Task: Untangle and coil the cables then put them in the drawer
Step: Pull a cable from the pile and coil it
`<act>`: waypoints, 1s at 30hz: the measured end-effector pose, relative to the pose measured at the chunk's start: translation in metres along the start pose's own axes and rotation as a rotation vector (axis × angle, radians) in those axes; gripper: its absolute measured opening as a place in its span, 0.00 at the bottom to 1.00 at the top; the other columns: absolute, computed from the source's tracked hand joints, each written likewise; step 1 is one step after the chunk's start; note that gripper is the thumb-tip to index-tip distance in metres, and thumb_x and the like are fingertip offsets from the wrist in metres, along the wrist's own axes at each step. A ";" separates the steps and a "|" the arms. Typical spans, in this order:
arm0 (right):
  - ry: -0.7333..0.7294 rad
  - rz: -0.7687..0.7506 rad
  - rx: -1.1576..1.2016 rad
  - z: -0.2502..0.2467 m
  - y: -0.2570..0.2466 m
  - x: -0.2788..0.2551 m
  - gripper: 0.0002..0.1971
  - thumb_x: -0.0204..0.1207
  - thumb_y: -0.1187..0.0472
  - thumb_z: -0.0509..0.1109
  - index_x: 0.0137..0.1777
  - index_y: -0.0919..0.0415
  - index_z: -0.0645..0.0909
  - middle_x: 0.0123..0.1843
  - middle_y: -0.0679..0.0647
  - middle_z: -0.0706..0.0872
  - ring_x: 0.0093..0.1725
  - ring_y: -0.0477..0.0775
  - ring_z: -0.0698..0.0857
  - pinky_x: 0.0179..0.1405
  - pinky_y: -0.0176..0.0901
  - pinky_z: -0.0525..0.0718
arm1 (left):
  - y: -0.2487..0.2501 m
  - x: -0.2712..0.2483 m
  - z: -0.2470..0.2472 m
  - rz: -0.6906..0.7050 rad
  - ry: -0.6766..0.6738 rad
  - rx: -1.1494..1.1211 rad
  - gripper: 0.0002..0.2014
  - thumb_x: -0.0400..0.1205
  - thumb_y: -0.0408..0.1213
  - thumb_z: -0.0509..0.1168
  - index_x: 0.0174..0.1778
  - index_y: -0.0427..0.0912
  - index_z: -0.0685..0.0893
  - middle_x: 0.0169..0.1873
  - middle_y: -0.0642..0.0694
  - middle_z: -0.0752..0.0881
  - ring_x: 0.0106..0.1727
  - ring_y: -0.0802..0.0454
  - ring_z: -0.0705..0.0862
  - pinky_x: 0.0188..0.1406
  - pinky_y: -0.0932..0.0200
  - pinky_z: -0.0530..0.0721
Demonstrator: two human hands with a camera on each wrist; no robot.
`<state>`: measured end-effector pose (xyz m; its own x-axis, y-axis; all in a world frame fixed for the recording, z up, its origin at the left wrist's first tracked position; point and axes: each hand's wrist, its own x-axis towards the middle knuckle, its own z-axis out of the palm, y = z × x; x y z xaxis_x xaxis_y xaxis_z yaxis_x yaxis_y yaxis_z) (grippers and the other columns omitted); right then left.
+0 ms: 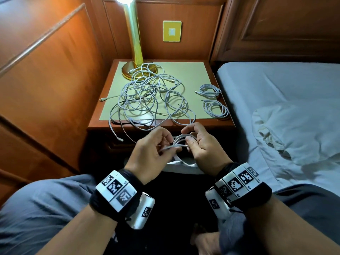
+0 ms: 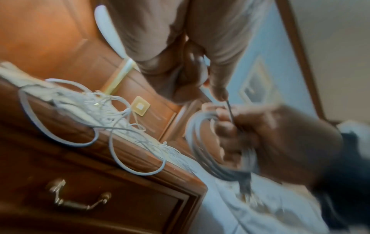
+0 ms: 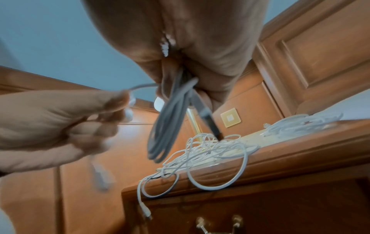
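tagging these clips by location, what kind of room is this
Most likely a bedroom, perhaps a hotel room: a bed with a rumpled pillow sits beside a wooden nightstand carrying a brass lamp, with wood panelling behind. Tangled cables cover the nightstand.

Black wristbands (image 1: 244,188), white coded marker blocks (image 1: 115,189), grey trousers (image 1: 36,208).

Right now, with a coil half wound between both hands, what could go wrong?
1. The coil is held only by the fingers of the right hand; if the left hand tugs its strand, the loops could spring apart.
2. Loops of the tangled pile hang over the nightstand edge and might slide off.
3. The two finished coils sit close to the bedside edge.
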<state>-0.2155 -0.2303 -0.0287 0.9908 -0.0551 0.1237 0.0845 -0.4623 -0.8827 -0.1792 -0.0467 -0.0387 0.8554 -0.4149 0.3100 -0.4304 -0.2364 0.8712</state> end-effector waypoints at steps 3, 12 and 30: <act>0.000 0.041 0.057 -0.010 0.003 0.004 0.08 0.80 0.56 0.62 0.54 0.51 0.81 0.28 0.49 0.78 0.27 0.54 0.74 0.29 0.48 0.73 | -0.002 0.005 -0.017 -0.187 0.013 -0.125 0.08 0.79 0.38 0.77 0.40 0.47 0.83 0.29 0.43 0.79 0.21 0.47 0.73 0.19 0.59 0.73; -0.233 0.161 0.655 -0.011 -0.007 0.000 0.09 0.72 0.62 0.67 0.51 0.66 0.77 0.26 0.46 0.74 0.21 0.40 0.68 0.22 0.31 0.67 | -0.013 0.004 -0.007 -0.278 0.139 -0.301 0.11 0.77 0.20 0.73 0.46 0.40 0.93 0.45 0.44 0.94 0.46 0.51 0.92 0.52 0.62 0.87; -0.042 -0.025 -0.111 0.000 0.000 -0.005 0.08 0.87 0.60 0.60 0.61 0.52 0.78 0.50 0.46 0.88 0.50 0.44 0.86 0.55 0.47 0.83 | 0.001 -0.007 0.010 -0.556 -0.126 -0.882 0.19 0.73 0.32 0.74 0.59 0.33 0.83 0.40 0.42 0.87 0.40 0.49 0.88 0.42 0.54 0.90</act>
<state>-0.2202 -0.2299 -0.0296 0.9923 -0.0067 0.1239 0.0991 -0.5584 -0.8236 -0.1882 -0.0530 -0.0433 0.8105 -0.5442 -0.2166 0.4195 0.2813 0.8631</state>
